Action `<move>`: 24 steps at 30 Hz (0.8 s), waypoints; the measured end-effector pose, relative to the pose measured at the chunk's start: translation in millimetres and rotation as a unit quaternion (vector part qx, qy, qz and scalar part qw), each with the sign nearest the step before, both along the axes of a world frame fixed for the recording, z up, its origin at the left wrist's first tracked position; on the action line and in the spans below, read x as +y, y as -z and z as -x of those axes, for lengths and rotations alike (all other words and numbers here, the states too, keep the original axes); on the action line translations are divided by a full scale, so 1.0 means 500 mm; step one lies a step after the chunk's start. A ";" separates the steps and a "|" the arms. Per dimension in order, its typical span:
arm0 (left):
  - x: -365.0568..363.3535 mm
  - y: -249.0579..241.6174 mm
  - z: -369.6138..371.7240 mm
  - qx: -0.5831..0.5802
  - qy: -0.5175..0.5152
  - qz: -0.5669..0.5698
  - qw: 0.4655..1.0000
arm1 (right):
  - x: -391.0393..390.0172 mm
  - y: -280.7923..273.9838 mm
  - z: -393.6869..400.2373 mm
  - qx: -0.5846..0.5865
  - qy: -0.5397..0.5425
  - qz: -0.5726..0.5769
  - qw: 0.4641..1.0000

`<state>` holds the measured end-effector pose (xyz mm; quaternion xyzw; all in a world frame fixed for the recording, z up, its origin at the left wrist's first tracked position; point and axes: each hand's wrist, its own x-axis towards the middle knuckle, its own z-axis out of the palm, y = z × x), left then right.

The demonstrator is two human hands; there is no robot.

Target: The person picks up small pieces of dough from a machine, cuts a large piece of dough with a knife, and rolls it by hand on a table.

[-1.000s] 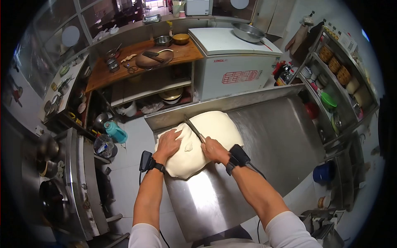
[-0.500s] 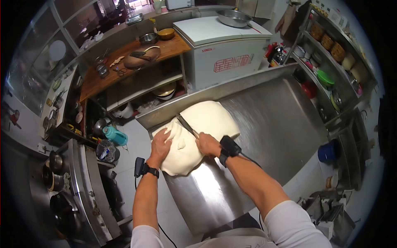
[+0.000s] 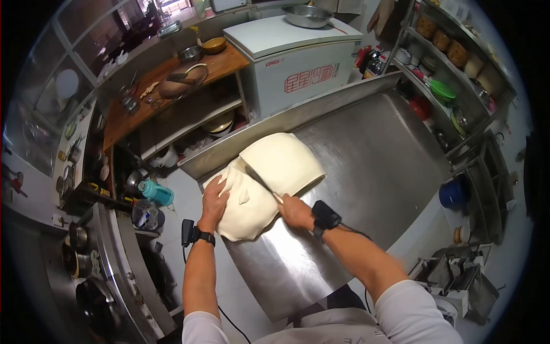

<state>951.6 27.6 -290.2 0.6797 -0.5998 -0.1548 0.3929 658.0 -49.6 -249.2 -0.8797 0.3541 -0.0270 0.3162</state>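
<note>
Dough (image 3: 245, 211), pale, smooth, bulky: two lobes, side by side at the far left end of the steel table (image 3: 372, 166), near the raised back rim. I cannot tell whether they join underneath. Long axis of the whole: from near left to far right, as I see it. One small raised piece on top of the near-left lobe.

Knife (image 3: 261, 181), one: dark blade lying in the gap between the lobes, aimed away from the body and leftward, across the dough's long axis. Handle end toward me.

Right hand (image 3: 296, 212): fingers closed around the knife handle, at the near end of the gap. From this grip, one lobe lies ahead, beyond the blade; the other lies to the left. The right hand is the nearer to the far-right lobe.

Left hand (image 3: 214, 202): fingers apart, palm down on the outer side of the near-left lobe, holding nothing between them; I judge it to be steadying the dough. It is the nearer to that lobe's outer edge.

Wrist devices, two: one to each arm.

Surroundings, by count: one white freezer (image 3: 303, 71) past the back rim, bearing one wide steel basin (image 3: 308, 17); one wooden counter (image 3: 123, 123) with one round board (image 3: 172, 89); one teal flask (image 3: 156, 193) at left; one blue bucket (image 3: 454, 194) at right.
</note>
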 end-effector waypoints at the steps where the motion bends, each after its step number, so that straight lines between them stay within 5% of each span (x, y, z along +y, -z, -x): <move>1: 0.003 0.003 -0.004 0.008 0.007 0.000 1.000 | 0.000 0.008 -0.003 -0.009 0.072 -0.091 0.993; 15: -0.003 0.003 -0.012 0.028 0.030 -0.009 0.999 | 0.131 0.033 0.145 0.030 0.096 -0.141 0.985; 18: 0.001 -0.002 -0.004 -0.062 0.013 -0.036 0.997 | 0.151 0.013 0.190 0.032 0.086 -0.144 0.985; 20: -0.004 -0.023 0.009 -0.250 -0.024 -0.080 0.965 | 0.162 0.004 0.231 0.029 0.076 -0.138 0.987; 24: -0.038 -0.088 0.010 -0.371 -0.015 -0.185 0.910 | 0.195 0.000 0.292 0.035 0.070 -0.144 0.986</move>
